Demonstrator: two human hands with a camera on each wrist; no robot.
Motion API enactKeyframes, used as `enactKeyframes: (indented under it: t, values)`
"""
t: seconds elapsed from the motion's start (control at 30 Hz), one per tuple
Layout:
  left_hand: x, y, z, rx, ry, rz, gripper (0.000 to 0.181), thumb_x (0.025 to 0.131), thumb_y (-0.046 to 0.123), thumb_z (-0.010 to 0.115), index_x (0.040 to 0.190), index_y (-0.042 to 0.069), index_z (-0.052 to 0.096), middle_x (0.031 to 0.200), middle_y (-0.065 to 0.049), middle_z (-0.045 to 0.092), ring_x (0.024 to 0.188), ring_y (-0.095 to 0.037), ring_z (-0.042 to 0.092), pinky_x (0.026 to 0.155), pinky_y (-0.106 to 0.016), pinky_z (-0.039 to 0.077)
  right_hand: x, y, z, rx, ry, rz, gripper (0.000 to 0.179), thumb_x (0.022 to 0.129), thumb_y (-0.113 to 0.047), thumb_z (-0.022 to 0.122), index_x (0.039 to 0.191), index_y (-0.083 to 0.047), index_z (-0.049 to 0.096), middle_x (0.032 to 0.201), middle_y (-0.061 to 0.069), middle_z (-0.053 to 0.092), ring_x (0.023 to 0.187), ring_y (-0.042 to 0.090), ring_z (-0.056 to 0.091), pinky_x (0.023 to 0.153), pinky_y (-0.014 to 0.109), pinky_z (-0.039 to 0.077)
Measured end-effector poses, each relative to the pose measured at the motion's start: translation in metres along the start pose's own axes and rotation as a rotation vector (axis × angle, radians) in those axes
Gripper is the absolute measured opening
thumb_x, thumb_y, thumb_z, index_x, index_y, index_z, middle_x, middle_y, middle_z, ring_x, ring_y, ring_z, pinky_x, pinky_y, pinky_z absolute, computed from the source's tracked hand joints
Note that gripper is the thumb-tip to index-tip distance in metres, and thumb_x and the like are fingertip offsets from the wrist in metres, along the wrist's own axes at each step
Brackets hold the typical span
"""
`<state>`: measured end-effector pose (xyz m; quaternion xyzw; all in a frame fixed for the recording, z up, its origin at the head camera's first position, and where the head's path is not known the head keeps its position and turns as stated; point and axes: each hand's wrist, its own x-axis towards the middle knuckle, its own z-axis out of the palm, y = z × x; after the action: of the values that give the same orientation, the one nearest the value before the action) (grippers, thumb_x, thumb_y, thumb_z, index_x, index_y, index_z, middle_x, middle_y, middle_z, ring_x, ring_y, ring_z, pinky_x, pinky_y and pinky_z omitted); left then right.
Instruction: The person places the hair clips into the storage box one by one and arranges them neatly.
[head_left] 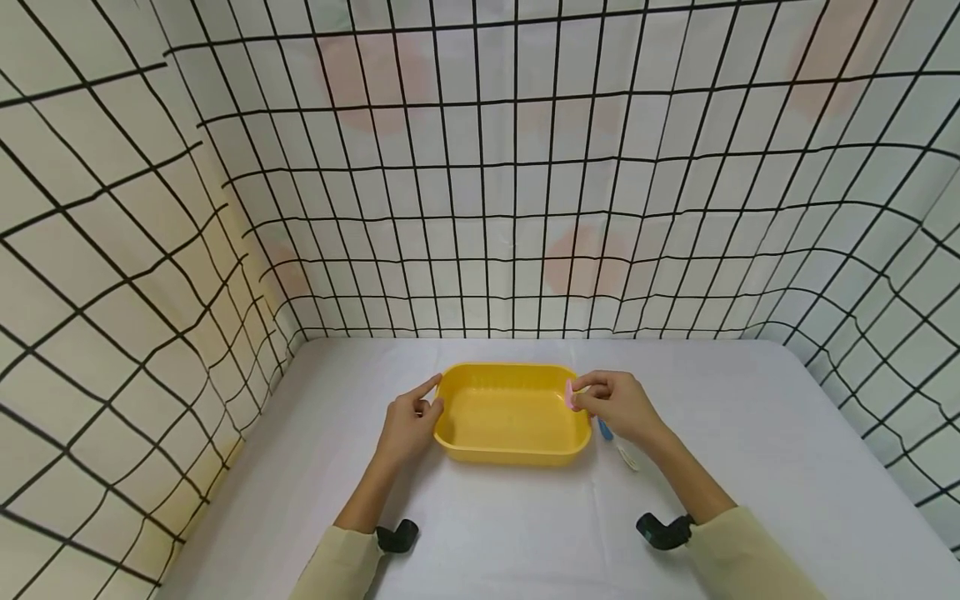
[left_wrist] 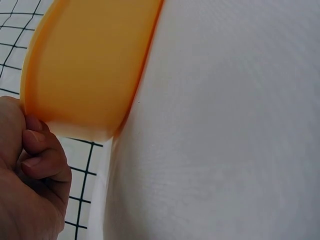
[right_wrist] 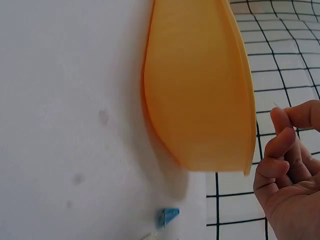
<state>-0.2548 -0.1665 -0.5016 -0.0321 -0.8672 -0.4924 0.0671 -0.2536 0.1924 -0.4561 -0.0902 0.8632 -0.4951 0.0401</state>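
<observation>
A yellow plastic basin (head_left: 495, 456) with rounded corners sits on the white-covered table. My left hand (head_left: 407, 422) holds its left end, thumb and forefinger at the rim; the left wrist view shows the other fingers curled beside the basin wall (left_wrist: 85, 75). Over the right end, my right hand (head_left: 618, 406) pinches a small, thin pink piece (head_left: 570, 394) between thumb and fingertips. Most of that piece is hidden by the fingers in the right wrist view, where the hand (right_wrist: 290, 165) is beside the basin's rim. I cannot tell what kind of thing the pink piece is.
Just right of the basin, under my right hand, lies a slim item with a blue end (head_left: 605, 430) and a whitish end (head_left: 627, 457). Black wire grid (head_left: 517, 187) stands along the back and sides of the table (head_left: 517, 533), with pale cloth behind it.
</observation>
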Motion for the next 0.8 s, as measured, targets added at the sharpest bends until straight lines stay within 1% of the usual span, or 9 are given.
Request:
enactKeyframes:
  t: [0.1,0.13,0.23,0.47,0.57,0.67,0.8]
  values:
    - [0.001,0.000,0.000,0.001,0.000,0.002,0.046,0.099,0.021,0.065,0.145,0.019,0.061,0.060,0.002,0.048,0.052,-0.011,0.041,0.048,-0.019,0.035,0.006,-0.005,0.009,0.003,-0.005,-0.015,0.028,0.093,-0.021,0.075,0.114,-0.003,0.073,0.089,0.018,0.074,0.074,0.021,0.061,0.069,0.025,0.056]
    - [0.001,0.000,0.000,0.002,0.001,0.005,0.046,0.099,0.021,0.064,0.145,0.019,0.061,0.060,0.002,0.048,0.052,-0.011,0.041,0.048,-0.019,0.035,0.008,-0.007,0.011,0.006,-0.011,-0.026,0.028,0.093,-0.021,0.075,0.114,-0.002,0.073,0.089,0.017,0.075,0.075,0.021,0.061,0.070,0.026,0.056]
    - [0.001,-0.001,0.000,0.003,0.001,0.010,0.046,0.099,0.021,0.064,0.145,0.019,0.062,0.060,0.002,0.048,0.053,-0.011,0.041,0.048,-0.019,0.035,0.015,-0.011,0.021,0.020,-0.017,-0.040,0.025,0.093,-0.019,0.075,0.112,-0.002,0.074,0.089,0.013,0.077,0.075,0.022,0.063,0.072,0.027,0.055]
    - [0.000,-0.001,-0.001,-0.007,0.001,0.008,0.046,0.098,0.021,0.064,0.144,0.019,0.062,0.059,0.003,0.047,0.053,-0.010,0.040,0.048,-0.019,0.034,0.029,-0.021,0.044,0.052,-0.060,-0.049,0.024,0.093,-0.020,0.074,0.111,-0.003,0.075,0.088,0.008,0.078,0.080,0.026,0.066,0.076,0.035,0.058]
    - [0.000,-0.001,-0.001,-0.018,-0.003,0.010,0.047,0.098,0.021,0.064,0.145,0.019,0.062,0.059,0.003,0.046,0.053,-0.010,0.040,0.049,-0.019,0.034,0.034,-0.027,0.053,0.071,-0.065,-0.032,0.024,0.093,-0.020,0.074,0.111,-0.003,0.076,0.086,0.006,0.078,0.079,0.024,0.066,0.076,0.033,0.057]
    - [0.000,-0.001,-0.001,-0.020,-0.003,0.012,0.047,0.098,0.020,0.064,0.144,0.019,0.062,0.059,0.003,0.046,0.053,-0.010,0.040,0.048,-0.019,0.034,0.039,-0.031,0.063,0.067,-0.065,-0.012,0.024,0.093,-0.019,0.073,0.110,-0.003,0.076,0.085,0.005,0.078,0.074,0.019,0.063,0.074,0.030,0.055]
    - [0.000,-0.001,-0.001,-0.019,0.002,0.016,0.047,0.098,0.020,0.065,0.144,0.019,0.062,0.059,0.003,0.046,0.052,-0.010,0.039,0.048,-0.019,0.033,0.044,-0.036,0.077,0.053,-0.076,0.032,0.021,0.091,-0.019,0.074,0.108,-0.005,0.077,0.083,0.003,0.078,0.073,0.017,0.063,0.074,0.033,0.057]
